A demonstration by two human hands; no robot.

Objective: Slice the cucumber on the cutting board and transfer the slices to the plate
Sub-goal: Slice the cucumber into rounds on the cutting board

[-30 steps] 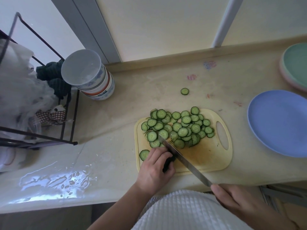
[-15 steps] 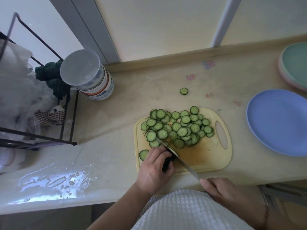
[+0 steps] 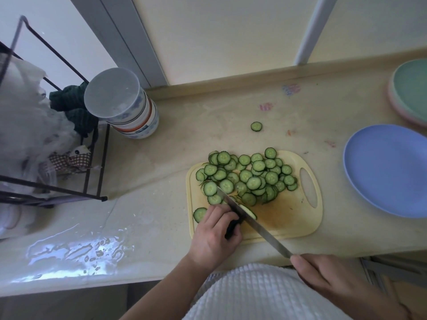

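Observation:
A yellow cutting board (image 3: 286,218) lies on the counter with a heap of cucumber slices (image 3: 249,179) on its far half. My left hand (image 3: 215,236) grips the dark cucumber stub (image 3: 232,226) at the board's near left corner. A long knife (image 3: 254,221) crosses the board diagonally, its blade down against the stub, with a fresh slice (image 3: 248,211) leaning on its right side. My right hand (image 3: 323,276) holds the knife handle, which is hidden. The blue plate (image 3: 388,169) sits right of the board with nothing on it.
One stray slice (image 3: 256,126) lies on the counter beyond the board; another (image 3: 199,214) sits at the board's left edge. Stacked bowls (image 3: 129,109) and a black wire rack (image 3: 57,158) stand at left. Green and pink plates (image 3: 409,91) are at the far right.
The knife sawed towards me and away again, and a fresh slice now stands beside the blade. My left hand stays on the stub.

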